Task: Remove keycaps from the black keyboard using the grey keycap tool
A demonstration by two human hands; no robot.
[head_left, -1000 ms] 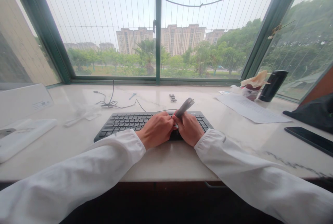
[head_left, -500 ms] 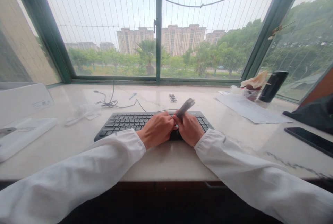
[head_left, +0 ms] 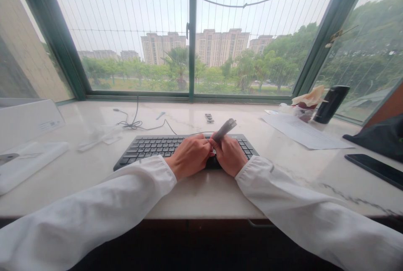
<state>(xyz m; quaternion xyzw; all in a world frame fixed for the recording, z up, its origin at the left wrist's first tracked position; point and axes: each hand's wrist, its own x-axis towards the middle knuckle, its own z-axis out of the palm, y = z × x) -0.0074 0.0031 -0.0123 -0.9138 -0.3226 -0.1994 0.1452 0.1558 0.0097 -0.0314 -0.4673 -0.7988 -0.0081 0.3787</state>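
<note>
A black keyboard (head_left: 151,148) lies on the table in front of me, partly covered by both hands. Over its right-hand part, my right hand (head_left: 231,155) is closed around a grey stick-shaped tool (head_left: 225,130). The tool's upper end tilts up to the right; its lower end is hidden in my fingers. My left hand (head_left: 192,155) is closed, fingers curled, with its fingertips meeting the right hand's at the keys. What the left fingertips hold, if anything, is hidden. Several small dark pieces like keycaps (head_left: 209,118) lie behind the keyboard.
A cable (head_left: 134,124) and a small blue strip (head_left: 160,115) lie at the back. To the left are clear plastic wrapping (head_left: 97,140) and a white box (head_left: 31,117). Paper (head_left: 302,130), a black cylinder (head_left: 332,103) and a phone (head_left: 376,170) are on the right.
</note>
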